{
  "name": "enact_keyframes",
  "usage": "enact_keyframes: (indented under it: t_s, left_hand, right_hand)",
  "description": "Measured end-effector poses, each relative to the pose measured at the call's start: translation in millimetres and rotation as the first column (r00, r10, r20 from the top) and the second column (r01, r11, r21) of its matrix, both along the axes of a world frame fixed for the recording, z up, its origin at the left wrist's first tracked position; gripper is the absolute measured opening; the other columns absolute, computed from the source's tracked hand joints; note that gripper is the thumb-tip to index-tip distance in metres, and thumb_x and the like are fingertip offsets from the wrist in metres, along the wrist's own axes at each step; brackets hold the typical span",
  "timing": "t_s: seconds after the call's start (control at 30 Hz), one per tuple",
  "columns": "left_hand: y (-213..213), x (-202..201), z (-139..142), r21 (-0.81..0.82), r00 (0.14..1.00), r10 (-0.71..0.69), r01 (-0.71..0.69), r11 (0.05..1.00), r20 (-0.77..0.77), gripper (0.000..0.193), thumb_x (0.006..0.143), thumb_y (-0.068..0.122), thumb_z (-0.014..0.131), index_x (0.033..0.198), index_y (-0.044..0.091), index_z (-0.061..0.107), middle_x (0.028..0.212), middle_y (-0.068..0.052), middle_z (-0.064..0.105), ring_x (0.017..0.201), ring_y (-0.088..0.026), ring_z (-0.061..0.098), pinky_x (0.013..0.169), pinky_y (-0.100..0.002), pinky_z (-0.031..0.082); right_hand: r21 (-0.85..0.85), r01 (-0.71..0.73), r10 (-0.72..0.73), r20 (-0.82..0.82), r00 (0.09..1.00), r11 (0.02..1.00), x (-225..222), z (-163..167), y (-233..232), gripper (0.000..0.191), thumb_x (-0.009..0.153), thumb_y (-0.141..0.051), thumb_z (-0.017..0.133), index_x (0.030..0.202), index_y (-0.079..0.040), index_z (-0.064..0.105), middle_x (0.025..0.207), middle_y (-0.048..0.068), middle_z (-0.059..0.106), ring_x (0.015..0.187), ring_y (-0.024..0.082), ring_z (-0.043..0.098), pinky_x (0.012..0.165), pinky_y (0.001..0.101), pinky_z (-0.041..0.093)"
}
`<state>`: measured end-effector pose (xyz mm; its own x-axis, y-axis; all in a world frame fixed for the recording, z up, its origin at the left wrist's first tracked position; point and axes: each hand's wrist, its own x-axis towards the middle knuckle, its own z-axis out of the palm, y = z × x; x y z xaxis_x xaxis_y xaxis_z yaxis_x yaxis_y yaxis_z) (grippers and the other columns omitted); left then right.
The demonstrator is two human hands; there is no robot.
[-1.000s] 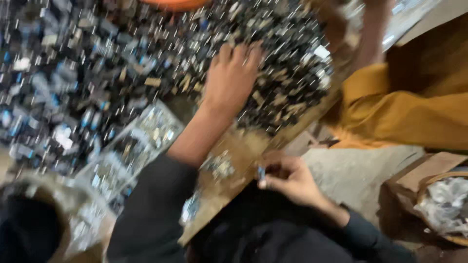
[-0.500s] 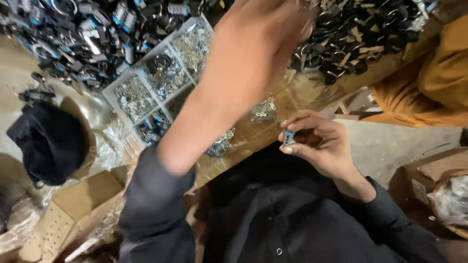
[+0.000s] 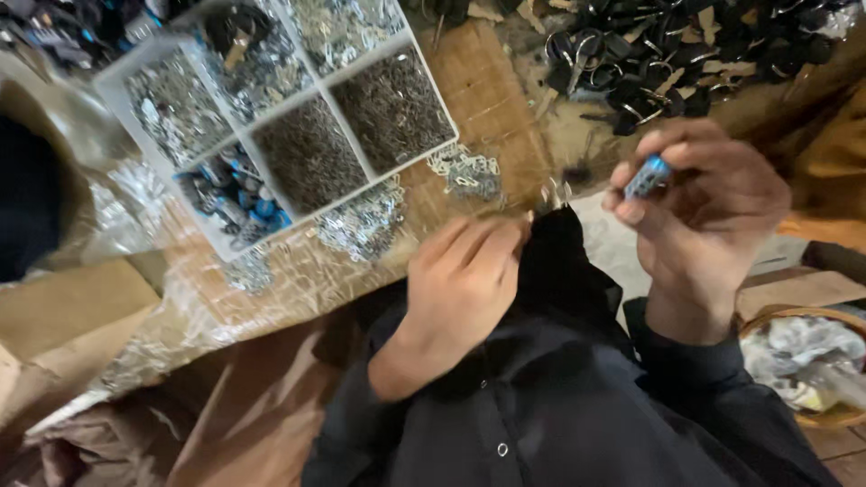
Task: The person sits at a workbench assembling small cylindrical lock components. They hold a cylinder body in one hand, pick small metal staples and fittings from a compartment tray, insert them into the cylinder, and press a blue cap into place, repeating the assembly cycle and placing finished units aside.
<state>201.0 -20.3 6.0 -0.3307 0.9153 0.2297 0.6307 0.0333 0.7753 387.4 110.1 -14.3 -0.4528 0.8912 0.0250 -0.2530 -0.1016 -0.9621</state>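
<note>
The right hand (image 3: 699,212) is raised with the fingers pinched together, right of the left hand (image 3: 465,280), which is lower with its fingers curled.

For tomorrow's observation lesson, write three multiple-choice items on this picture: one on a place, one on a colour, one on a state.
1. Where does the divided tray stand?
A. upper left, on the wooden board
B. in the person's lap
C. in the basket at right

2. What colour is the small piece in the right hand?
A. red
B. blue with silver
C. green

3. How is the left hand?
A. flat and open on the tray
B. inside the basket
C. fingers curled, close to small metal rings at the board's edge

Key: 1 A, the tray lies on the board; 2 B, blue shows between the fingers; 3 C, its fingers bend inward there.
</note>
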Motion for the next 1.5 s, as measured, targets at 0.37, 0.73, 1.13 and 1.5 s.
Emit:
enact_keyframes:
  t_s: [0.37,0.73,1.13,1.5]
  left_hand:
    - [-63,-10,-15,-0.111,0.939,0.231,-0.266,0.958,-0.255,0.022,0.092,0.003,0.084,0.110,0.014,0.078,0.101,-0.004,0.063,0.085,-0.024,0.056,0.076,-0.035,0.047]
    - [-73,-20,-16,-0.131,0.939,0.180,-0.226,0.965,-0.294,0.031,0.090,0.008,0.083,0.120,0.012,0.074,0.114,-0.006,0.062,0.098,-0.028,0.061,0.088,-0.041,0.052]
    - [-72,-52,-27,0.056,0.976,-0.010,0.022,0.998,-0.216,0.024,0.087,0.001,0.082,0.110,0.003,0.074,0.110,-0.009,0.070,0.102,-0.028,0.068,0.089,-0.039,0.056]
    - [-66,-26,-14,0.091,0.987,0.061,-0.075,0.993,0.151,0.024,0.089,-0.006,0.080,0.108,0.004,0.069,0.110,-0.007,0.069,0.098,-0.029,0.068,0.088,-0.036,0.057]
  right_hand:
    - [-0.129,-0.139,0.138,-0.021,0.990,0.982,-39,-41,-1,0.038,0.091,0.020,0.076,0.122,-0.001,0.065,0.128,0.017,0.065,0.109,0.022,0.072,0.092,0.0323,0.067]
    - [-0.273,-0.345,0.374,0.058,0.926,0.898,-25,-10,-34,0.035,0.083,0.020,0.076,0.112,0.003,0.066,0.121,0.020,0.063,0.100,0.026,0.073,0.083,0.0371,0.069]
    - [-0.299,-0.437,0.467,0.031,0.884,0.848,-32,-12,-60,0.038,0.084,0.018,0.076,0.118,0.005,0.066,0.127,0.021,0.063,0.105,0.026,0.073,0.088,0.0379,0.069]
    - [-0.244,-0.491,0.528,0.114,0.842,0.836,-43,-29,-72,0.036,0.084,0.012,0.080,0.118,0.004,0.071,0.127,0.019,0.067,0.111,0.022,0.073,0.090,0.0312,0.068]
